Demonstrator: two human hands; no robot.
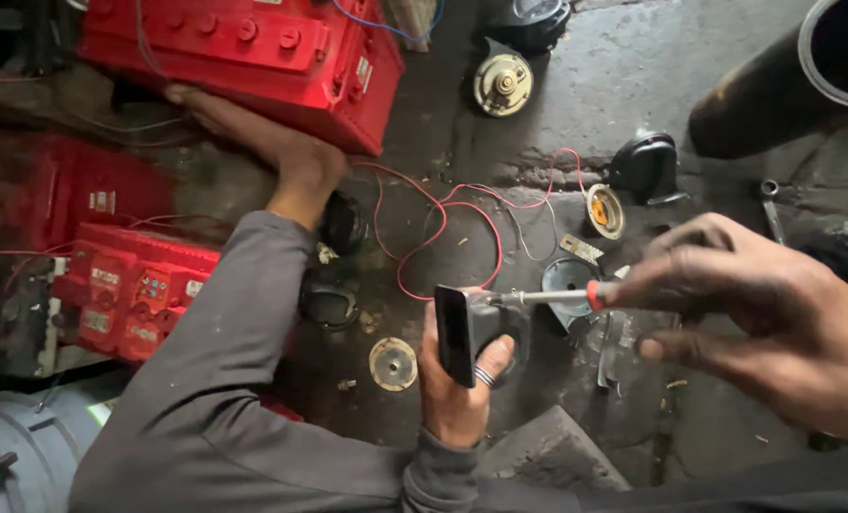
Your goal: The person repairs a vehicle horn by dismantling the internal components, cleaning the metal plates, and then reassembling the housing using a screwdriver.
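- The large red plastic battery case (pixel 253 57) fills the top left, one corner tilted toward the floor; another person's hand (pixel 263 142), on a grey sleeve (pixel 215 361), presses flat against its lower edge.
- A second red battery (pixel 130 285) lies low at the left edge, closing off that side.
- A dark rusty metal pipe (pixel 785 85) with a pale rim cuts across the top right corner.
- The grimy concrete floor (pixel 633 76) stays open only in a narrow patch between the pipe and the round metal horn disc (pixel 503 84).
- The right hand (pixel 775 323) grips the red-collared handle of a steel screwdriver (pixel 547 297), fingers wrapped closed around it, shaft pointing left.
- The left hand (pixel 457 380), a ring on one finger, clasps the small black plastic horn housing (pixel 476 328) at centre, just above the floor; the screwdriver tip touches its upper right edge.
- A looped red wire (pixel 443 228) sprawls on the floor just behind the housing.
- A small round metal diaphragm (pixel 393 363) lies just left of the left hand.
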